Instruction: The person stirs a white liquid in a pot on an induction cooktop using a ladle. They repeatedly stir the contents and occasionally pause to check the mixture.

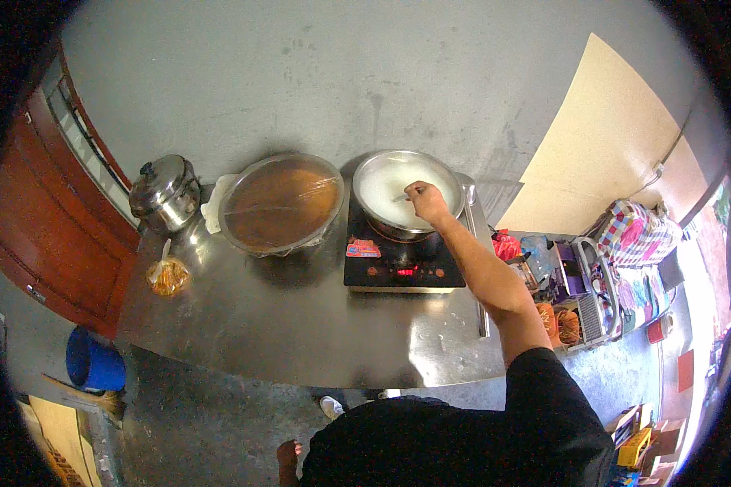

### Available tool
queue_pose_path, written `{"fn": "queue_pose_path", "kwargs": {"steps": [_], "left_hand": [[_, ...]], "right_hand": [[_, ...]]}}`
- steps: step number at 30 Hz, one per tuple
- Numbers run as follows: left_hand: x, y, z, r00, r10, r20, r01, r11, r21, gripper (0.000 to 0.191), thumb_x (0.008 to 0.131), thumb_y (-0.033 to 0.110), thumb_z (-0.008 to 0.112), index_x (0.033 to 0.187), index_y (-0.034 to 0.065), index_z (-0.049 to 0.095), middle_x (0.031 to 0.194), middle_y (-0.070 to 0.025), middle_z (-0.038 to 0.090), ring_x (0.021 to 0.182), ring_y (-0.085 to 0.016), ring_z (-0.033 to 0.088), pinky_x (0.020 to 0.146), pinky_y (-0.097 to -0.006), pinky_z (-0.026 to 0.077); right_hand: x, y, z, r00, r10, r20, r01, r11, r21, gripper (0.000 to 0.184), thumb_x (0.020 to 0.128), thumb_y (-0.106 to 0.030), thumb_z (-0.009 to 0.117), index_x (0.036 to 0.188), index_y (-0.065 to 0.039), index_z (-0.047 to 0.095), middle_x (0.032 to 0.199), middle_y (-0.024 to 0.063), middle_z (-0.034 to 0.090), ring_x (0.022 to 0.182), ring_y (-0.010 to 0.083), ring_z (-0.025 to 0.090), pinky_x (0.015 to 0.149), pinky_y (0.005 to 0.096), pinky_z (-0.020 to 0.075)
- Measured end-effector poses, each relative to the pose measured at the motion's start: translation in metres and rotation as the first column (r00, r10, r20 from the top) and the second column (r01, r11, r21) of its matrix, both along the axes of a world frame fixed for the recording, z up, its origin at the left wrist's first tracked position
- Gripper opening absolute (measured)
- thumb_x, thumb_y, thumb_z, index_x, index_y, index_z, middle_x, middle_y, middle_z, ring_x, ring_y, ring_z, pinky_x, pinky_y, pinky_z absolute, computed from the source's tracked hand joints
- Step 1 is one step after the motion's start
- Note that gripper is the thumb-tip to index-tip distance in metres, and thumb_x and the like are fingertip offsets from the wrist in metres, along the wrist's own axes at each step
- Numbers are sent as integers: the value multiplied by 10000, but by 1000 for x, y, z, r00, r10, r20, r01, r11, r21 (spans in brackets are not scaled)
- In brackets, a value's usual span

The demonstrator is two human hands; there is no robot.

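Note:
My right hand (427, 201) reaches over a wide metal pot (457, 207) of milky white liquid (381, 182). Its fingers are closed around a thin grey utensil (398, 198), whose far end dips into the liquid; the kind of tool cannot be made out. Under the pot is a black induction cooker (377, 281) with a lit red display. Down at my side, above the floor, my left hand (289, 451) hangs with curled fingers, and whether it holds anything is unclear. Left of the cooker stands a large round basin (280, 207), covered in clear film over brownish contents.
On the steel table (268, 329) are a lidded steel pot (167, 192) and a tied plastic bag of orange-yellow food (169, 277). A long-handled metal utensil (483, 316) lies right of the cooker. Beyond the right edge stands a loaded cart (591, 316); a blue bin (95, 359) is at left.

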State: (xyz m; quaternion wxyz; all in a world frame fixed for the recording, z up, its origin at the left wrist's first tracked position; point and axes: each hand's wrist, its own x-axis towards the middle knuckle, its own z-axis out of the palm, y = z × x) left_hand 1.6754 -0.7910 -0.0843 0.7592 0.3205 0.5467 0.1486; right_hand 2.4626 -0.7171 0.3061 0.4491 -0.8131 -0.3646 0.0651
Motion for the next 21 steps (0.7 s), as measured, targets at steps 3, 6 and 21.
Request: {"fn": "queue_pose_path", "kwargs": {"steps": [3, 6, 21], "left_hand": [[7, 1, -5, 962, -176, -210, 250, 877, 410, 229, 894, 184, 570, 960, -17, 657, 823, -109, 699, 684, -184, 658, 583, -318, 518], [16, -3, -1, 954, -118, -277, 211, 918, 336, 208, 892, 192, 566, 871, 3, 652, 778, -97, 686, 658, -163, 639, 569, -309, 496], [9, -8, 20, 777, -343, -527, 523, 818, 239, 428, 898, 336, 509, 995, -44, 681, 836, -145, 722, 680, -215, 674, 612, -329, 525]], "right_hand": [[0, -10, 19, 988, 107, -112, -110, 994, -20, 294, 908, -220, 560, 977, 41, 676, 829, 140, 711, 589, 181, 630, 513, 308, 485], [1, -19, 45, 978, 157, -136, -171, 980, -100, 297, 896, -199, 554, 956, 68, 669, 808, 138, 708, 517, 173, 602, 499, 314, 482], [-26, -17, 76, 887, 194, 419, 152, 734, -662, 265, 848, -160, 534, 996, -17, 702, 1067, 233, 673, 999, 362, 668, 865, 433, 538]]}}
